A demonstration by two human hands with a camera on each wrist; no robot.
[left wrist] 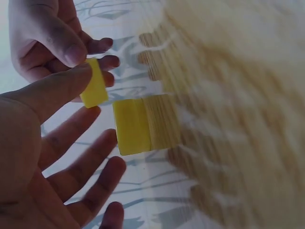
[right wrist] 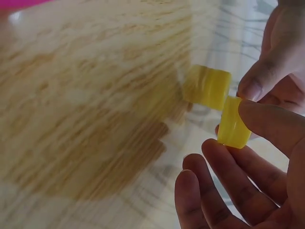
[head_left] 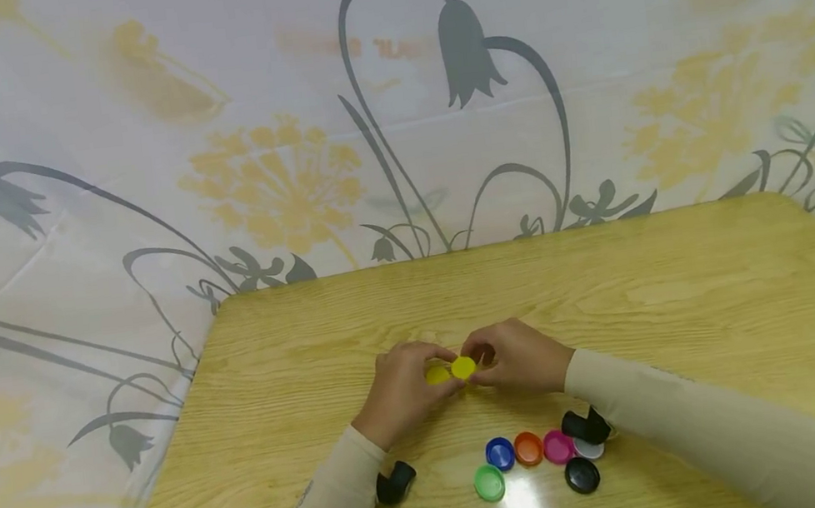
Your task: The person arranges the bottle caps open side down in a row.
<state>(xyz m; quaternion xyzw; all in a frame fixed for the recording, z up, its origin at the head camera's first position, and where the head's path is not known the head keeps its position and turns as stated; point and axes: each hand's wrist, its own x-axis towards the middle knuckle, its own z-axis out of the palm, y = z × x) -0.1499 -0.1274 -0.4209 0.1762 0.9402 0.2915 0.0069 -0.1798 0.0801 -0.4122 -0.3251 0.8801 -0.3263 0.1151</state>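
A small yellow cap [head_left: 463, 367] is held up between my two hands above the table. My left hand [head_left: 405, 388] pinches it from the left with thumb and forefinger, the other fingers spread below in the left wrist view. From the right, my right hand [head_left: 517, 357] pinches the same cap between thumb and forefinger; the right wrist view shows that grip on the held yellow cap [right wrist: 233, 124]. A second yellow cap [left wrist: 131, 126] stands on the shiny tabletop just beyond, partly hidden behind my left fingers in the head view.
Nearer me on the wooden table [head_left: 296, 334] lie a blue cap [head_left: 500, 454], orange cap [head_left: 529, 448], magenta cap [head_left: 558, 446], white cap [head_left: 589, 449], green cap [head_left: 490, 483] and black cap [head_left: 582, 475]. A flowered cloth [head_left: 412, 161] hangs behind the table.
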